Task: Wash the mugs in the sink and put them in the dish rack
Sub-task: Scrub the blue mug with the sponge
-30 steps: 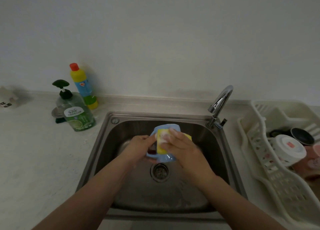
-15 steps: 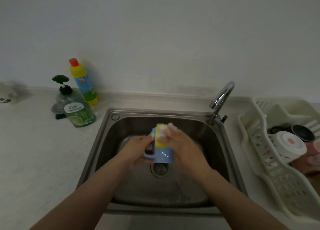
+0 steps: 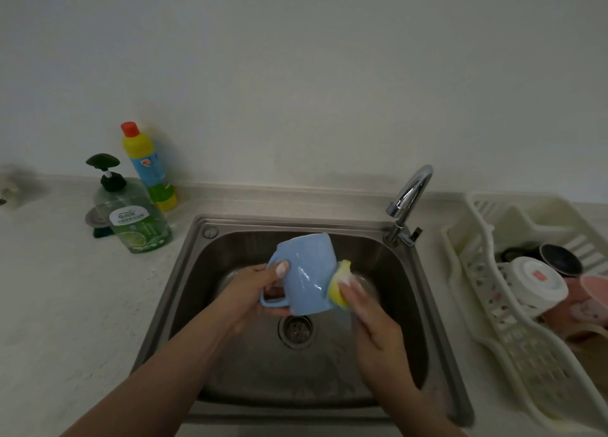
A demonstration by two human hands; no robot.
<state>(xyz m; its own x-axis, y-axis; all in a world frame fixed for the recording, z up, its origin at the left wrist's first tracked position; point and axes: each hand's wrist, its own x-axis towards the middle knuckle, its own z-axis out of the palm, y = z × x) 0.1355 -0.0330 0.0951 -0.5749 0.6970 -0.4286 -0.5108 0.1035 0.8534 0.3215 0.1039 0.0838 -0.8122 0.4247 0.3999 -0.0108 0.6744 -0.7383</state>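
Over the steel sink (image 3: 197, 265) I hold a light blue mug (image 3: 304, 273) tilted, its bottom pointing up and away. My left hand (image 3: 255, 290) grips it at the handle, thumb on the mug's side. My right hand (image 3: 375, 324) holds a yellow sponge (image 3: 339, 283) against the mug's right side. The cream dish rack (image 3: 487, 311) stands to the right of the sink with a white mug (image 3: 534, 280), a dark mug (image 3: 561, 258) and a pink mug (image 3: 589, 301) lying in it.
A chrome tap (image 3: 408, 199) rises at the sink's back right corner. The drain (image 3: 296, 329) sits below the mug. A green dish soap pump bottle (image 3: 131, 216) and a yellow-blue cleaner bottle (image 3: 146, 165) stand on the counter to the left.
The mug has been turned from upright to tilted with its bottom up. The sponge has moved from the mug's rim and front to its right side. The view has shifted slightly.
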